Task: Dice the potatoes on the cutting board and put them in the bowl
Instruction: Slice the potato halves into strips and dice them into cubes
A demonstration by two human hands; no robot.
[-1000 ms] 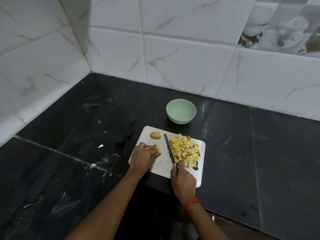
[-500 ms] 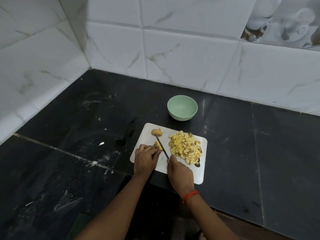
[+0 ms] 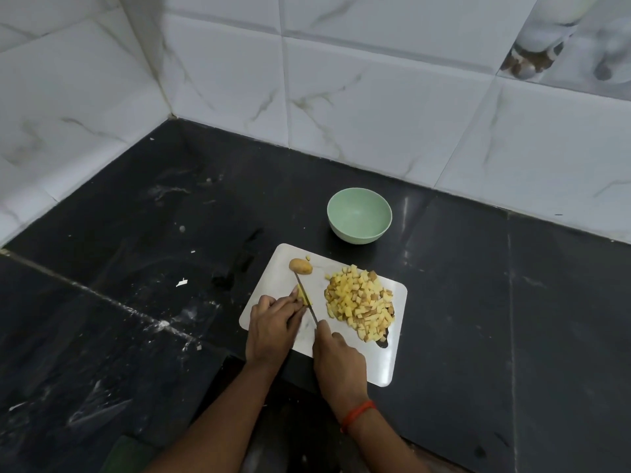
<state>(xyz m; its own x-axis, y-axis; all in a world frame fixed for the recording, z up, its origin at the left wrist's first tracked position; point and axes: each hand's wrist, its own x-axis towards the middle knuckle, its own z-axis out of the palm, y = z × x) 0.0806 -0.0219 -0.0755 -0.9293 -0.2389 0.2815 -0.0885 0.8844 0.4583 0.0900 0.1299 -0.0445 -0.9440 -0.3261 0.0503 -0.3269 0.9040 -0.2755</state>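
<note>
right hand [image 3: 336, 356] is gripping the knife [image 3: 305, 297], blade slicing the potato piece [image 3: 303, 296] that the left hand [image 3: 273, 327] is pinning with curled fingers, tips tucked clear; diced heap [image 3: 360, 303] is waiting on the cutting board [image 3: 392, 356], bowl [image 3: 359, 215] sitting empty just behind

Two bare forearms [image 3: 218, 428] reach in from the bottom edge. The left hand [image 3: 273, 329], fingers curled, pins down a potato piece [image 3: 303, 296]. Close beside it, the right hand [image 3: 338, 360] grips a knife [image 3: 312, 313], forefinger stretched along the blade's back.
</note>
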